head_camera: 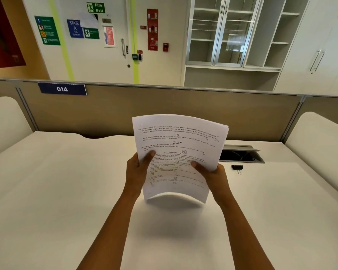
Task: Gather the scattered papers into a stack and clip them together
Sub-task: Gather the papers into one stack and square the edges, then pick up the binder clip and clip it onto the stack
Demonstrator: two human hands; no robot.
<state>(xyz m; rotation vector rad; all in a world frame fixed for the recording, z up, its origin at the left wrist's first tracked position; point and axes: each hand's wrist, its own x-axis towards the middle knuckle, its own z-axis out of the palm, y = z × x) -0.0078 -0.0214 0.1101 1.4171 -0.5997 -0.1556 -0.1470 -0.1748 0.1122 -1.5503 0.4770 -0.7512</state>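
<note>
A stack of white printed papers (179, 141) stands upright above the white desk (66, 191), bowed towards me, its lower edge lifted off the surface. My left hand (137, 170) grips the stack's left edge, thumb on the printed face. My right hand (213, 176) grips the right edge the same way. The sheets' top right corners are slightly fanned. A black binder clip (237, 167) lies on the desk to the right of my right hand, apart from the papers.
An open cable hatch (242, 154) is sunk into the desk behind the clip. A beige partition (164, 110) with a "014" label closes the far edge. Rounded white side panels (318, 137) flank the desk.
</note>
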